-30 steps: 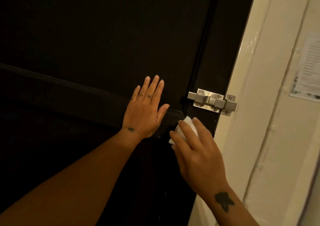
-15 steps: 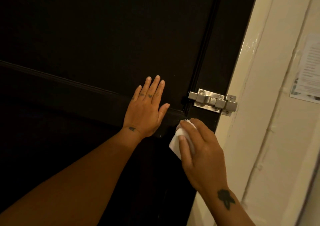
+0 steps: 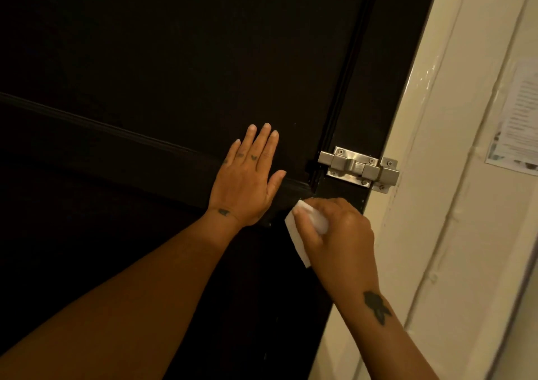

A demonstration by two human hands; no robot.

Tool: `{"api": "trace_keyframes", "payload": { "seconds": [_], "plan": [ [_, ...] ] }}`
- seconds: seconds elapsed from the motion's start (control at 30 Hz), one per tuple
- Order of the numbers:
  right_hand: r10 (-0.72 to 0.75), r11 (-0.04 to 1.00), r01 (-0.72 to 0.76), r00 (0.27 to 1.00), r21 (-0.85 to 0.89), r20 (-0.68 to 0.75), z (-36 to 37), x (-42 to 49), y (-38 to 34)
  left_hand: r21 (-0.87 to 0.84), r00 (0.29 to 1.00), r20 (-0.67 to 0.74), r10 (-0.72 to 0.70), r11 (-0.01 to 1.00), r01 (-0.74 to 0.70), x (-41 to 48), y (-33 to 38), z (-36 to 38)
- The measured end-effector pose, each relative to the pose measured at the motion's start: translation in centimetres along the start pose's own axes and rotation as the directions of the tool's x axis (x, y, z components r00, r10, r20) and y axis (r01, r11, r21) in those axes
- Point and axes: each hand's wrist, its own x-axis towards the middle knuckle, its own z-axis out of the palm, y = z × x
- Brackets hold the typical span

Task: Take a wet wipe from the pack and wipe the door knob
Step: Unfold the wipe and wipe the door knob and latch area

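The white wet wipe [image 3: 308,224] is bunched under my right hand [image 3: 339,235], fingers curled tight on it, its long side running from about eleven o'clock down to five o'clock against the dark door [image 3: 174,59]; the knob itself I cannot make out beneath it. My left hand [image 3: 247,181] lies flat on the door just at nine o'clock, fingers spread and holding nothing. The steel bolt latch [image 3: 358,168] sits close at one o'clock, the cream door frame [image 3: 422,175] near at three o'clock, with bare door below.
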Motion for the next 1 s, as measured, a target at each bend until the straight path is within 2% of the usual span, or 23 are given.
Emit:
{"api": "trace_keyframes", "payload": {
  "seconds": [0.1,0.17,0.27,0.37,0.6,0.67,0.73,0.9,1.0],
  "plan": [
    [-0.004,0.998,0.004,1.0,0.061,-0.004,0.0,0.6,0.2,-0.004,1.0,-0.005,0.002,1.0,-0.002,0.1,-0.1,0.0],
    [-0.033,0.995,0.038,0.997,0.089,-0.065,-0.2,0.6,0.3,-0.003,1.0,-0.012,0.006,1.0,-0.006,0.0,-0.1,0.1],
    [0.072,0.981,-0.065,0.997,0.183,-0.033,-0.8,0.7,0.3,-0.001,1.0,-0.019,0.002,1.0,-0.002,0.0,0.0,0.1],
    [0.062,0.977,-0.044,0.995,0.21,-0.079,-1.8,1.1,0.7,-0.005,1.0,-0.026,0.003,1.0,-0.004,0.0,-0.1,0.0],
    [0.029,0.992,0.019,0.927,0.123,-0.375,-3.5,2.0,2.9,-0.014,1.0,-0.019,-0.002,1.0,0.002,-0.1,0.1,-0.1],
    [-0.029,0.988,0.079,0.94,0.133,-0.34,-3.2,1.6,2.9,-0.016,1.0,-0.013,0.0,1.0,0.0,-0.1,0.1,-0.1],
    [-0.07,0.973,0.122,0.966,0.197,-0.249,-2.3,0.6,2.7,-0.013,1.0,-0.013,-0.004,1.0,0.004,-0.1,0.1,-0.2],
    [-0.131,0.938,0.166,0.983,0.304,-0.132,-0.7,-2.5,2.9,-0.01,1.0,-0.009,-0.015,1.0,0.014,0.0,0.2,-0.2],
    [-0.218,0.94,0.236,0.971,0.246,-0.1,-0.6,-4.1,4.1,-0.011,1.0,-0.006,-0.014,1.0,0.014,-0.1,0.2,-0.2]
  ]
}}
